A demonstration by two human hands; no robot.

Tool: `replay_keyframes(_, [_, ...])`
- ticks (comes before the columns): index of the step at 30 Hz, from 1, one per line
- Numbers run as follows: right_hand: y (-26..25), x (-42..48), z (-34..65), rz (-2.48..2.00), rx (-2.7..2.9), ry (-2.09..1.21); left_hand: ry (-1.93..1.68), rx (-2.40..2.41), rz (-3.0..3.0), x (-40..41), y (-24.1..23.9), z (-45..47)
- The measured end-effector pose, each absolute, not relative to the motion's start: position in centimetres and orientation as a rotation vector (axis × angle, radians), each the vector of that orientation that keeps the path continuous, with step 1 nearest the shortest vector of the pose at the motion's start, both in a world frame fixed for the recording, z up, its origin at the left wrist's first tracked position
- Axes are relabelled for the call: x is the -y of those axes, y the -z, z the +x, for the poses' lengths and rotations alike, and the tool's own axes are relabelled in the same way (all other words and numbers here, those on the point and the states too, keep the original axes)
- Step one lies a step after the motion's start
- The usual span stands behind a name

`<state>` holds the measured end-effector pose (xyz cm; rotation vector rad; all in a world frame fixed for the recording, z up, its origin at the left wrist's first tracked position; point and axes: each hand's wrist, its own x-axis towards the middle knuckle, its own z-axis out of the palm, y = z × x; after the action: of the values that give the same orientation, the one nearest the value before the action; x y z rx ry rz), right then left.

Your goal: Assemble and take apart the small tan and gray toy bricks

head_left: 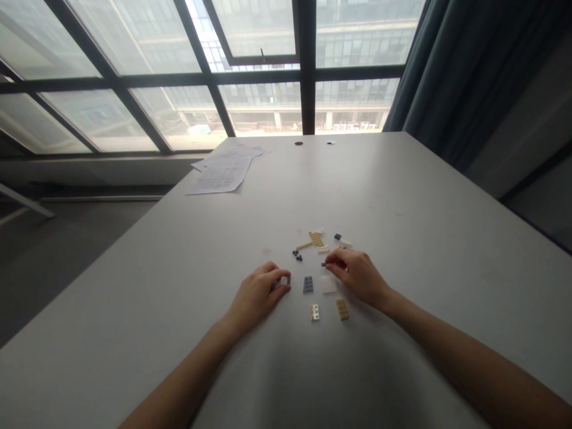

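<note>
Thumb and index finger of my left hand [261, 290] pinch a small grey toy brick piece [288, 279] at the table's middle. Across from it, my right hand [360, 275] has its fingertips closed on a small dark brick piece [323, 264]. A grey wedge-shaped plate [308, 284] lies between the hands. Beside it is a flat white piece [329, 285], close to my right thumb. Nearer to me lie a white studded brick [315, 313] and a tan studded brick [342, 310].
Beyond the hands lie a tan plate [316, 239], a thin tan strip [304, 245], a white brick [323, 249] and several small dark pieces [298, 258]. Printed papers [223, 173] rest at the table's far left. Windows and a dark curtain [447, 77] stand behind.
</note>
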<state>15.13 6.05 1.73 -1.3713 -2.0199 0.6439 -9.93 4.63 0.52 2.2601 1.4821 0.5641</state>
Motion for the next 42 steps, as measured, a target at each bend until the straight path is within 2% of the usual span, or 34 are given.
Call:
replay_keyframes(7, [-2.5, -4.7, 14.3, -1.152, 1.734, -1.037, -0.830, -1.384, 2.105, -3.9, -2.3, -7.8])
replay_keyframes(11, [-2.8, -4.0, 13.8, -1.075, 1.634, -1.089, -0.942, -1.260, 1.879, -3.2, -3.5, -5.2])
replay_keyframes(16, [-2.7, -3.5, 13.5, -1.061, 1.559, -1.100, -1.071, -1.188, 1.661, -3.2, -2.8, -4.0])
replay_keyframes(22, [-2.5, -3.6, 13.3, -0.971, 1.372, -1.355, -1.208, -1.228, 1.710, -3.0, -2.2, -4.3])
replay_keyframes(29, [-2.5, -3.2, 13.1, -0.948, 1.524, -1.025, -1.241, -1.258, 1.660, -2.8, -2.4, -4.3])
replay_keyframes(37, [-2.3, -2.4, 13.5, -0.755, 1.862, -0.377, -1.226, -1.224, 1.481, -2.6, -2.7, -3.6])
replay_keyframes(40, [-2.3, -2.5, 13.4, -0.792, 1.851, -0.376, -1.295, -1.167, 1.394, -2.6, -2.5, -3.6])
replay_keyframes(42, [-2.3, -2.6, 13.2, -0.899, 1.759, -0.516, -1.370, -1.180, 1.413, -2.5, -2.4, -3.7])
